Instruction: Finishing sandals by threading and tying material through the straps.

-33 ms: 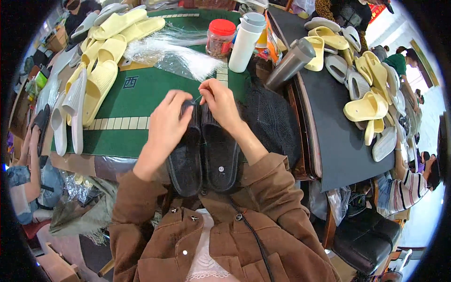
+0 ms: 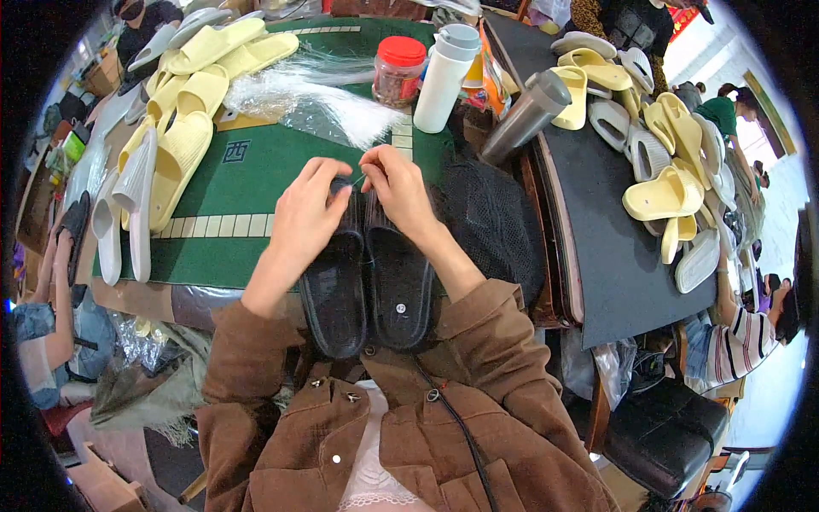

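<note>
While black slippers (image 2: 333,294) overhang the tabletop's (image 2: 223,194) near edge, the right hand's (image 2: 397,189) fingers pinch a thin strand (image 2: 357,181); I cannot tell what the left hand (image 2: 305,213) holds.

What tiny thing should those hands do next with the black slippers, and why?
Maybe the right hand should gently pull the thin strand snug: that hand seems to pinch it, and the left hand is close by, at the far end of the black slippers, which lie side by side.
</note>
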### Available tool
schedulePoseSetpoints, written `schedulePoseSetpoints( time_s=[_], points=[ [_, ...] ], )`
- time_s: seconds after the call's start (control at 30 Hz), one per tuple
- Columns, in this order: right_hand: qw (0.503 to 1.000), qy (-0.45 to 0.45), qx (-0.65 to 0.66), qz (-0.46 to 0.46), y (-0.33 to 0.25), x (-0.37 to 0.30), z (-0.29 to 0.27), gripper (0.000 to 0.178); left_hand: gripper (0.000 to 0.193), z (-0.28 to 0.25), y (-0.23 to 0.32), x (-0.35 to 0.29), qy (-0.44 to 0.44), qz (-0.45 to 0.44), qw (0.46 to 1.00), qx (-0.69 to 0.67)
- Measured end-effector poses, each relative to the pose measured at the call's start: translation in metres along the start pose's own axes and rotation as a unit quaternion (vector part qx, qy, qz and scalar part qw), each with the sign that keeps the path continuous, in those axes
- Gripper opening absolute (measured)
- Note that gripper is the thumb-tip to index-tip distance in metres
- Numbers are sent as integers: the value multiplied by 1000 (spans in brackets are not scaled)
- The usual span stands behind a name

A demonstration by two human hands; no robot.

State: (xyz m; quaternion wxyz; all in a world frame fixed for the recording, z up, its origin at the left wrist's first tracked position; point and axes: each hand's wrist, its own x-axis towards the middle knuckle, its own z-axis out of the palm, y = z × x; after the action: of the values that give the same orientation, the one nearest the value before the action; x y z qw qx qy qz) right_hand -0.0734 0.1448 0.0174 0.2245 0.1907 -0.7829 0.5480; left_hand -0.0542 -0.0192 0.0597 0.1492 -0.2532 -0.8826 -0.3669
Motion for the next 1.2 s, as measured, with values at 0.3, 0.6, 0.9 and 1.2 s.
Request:
schedulePoseSetpoints(
  time_s=[0.3, 0.6, 0.9, 1.2],
  points=[
    [995, 88, -49, -5, 21, -6, 5, 4, 17, 50, -50, 36, -174, -91, 935, -296],
    [997, 79, -3, 20, 17, -8, 9, 7, 12, 55, -47, 26, -32, -85, 952, -291],
    [976, 53, 148, 154, 29, -5, -5, 14, 14, 54, -42, 22, 3, -87, 963, -254],
    [972, 25, 151, 179, 26, -5, -1, 11, 13, 55, -43, 21, -8, -76, 970, -229]
  ],
)
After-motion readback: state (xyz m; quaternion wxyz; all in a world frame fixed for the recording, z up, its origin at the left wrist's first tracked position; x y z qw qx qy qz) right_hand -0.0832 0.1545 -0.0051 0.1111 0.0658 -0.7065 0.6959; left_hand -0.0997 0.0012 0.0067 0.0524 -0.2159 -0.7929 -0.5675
